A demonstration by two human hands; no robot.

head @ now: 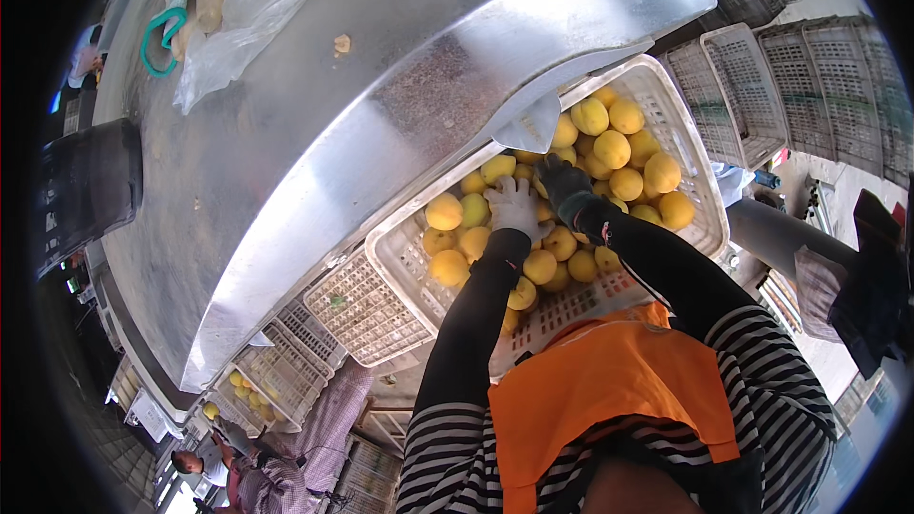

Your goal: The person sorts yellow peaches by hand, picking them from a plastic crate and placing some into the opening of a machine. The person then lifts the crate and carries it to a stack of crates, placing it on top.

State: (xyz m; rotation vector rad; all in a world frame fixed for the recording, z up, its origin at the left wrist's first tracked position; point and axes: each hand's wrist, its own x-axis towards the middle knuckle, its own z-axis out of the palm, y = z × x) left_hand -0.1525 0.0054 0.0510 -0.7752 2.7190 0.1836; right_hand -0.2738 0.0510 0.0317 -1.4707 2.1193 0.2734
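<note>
A white plastic crate (685, 114) full of yellow peaches (612, 150) sits before me, against the metal table's edge. My left hand (512, 205), in a pale glove, reaches in among the peaches with its palm down. Right beside it, my right hand (566, 185) wears a dark glove and points down into the same fruit. The fingertips of both hands are partly hidden by peaches, so I cannot tell whether either grips one.
Over the crate's far side runs the raised rim of a metal table (285, 178). On it lie a plastic bag (250, 21) and a dark bin (93, 185). Stacked crates (821, 93) stand at right. A person (207, 464) is at lower left, near another fruit crate (278, 371).
</note>
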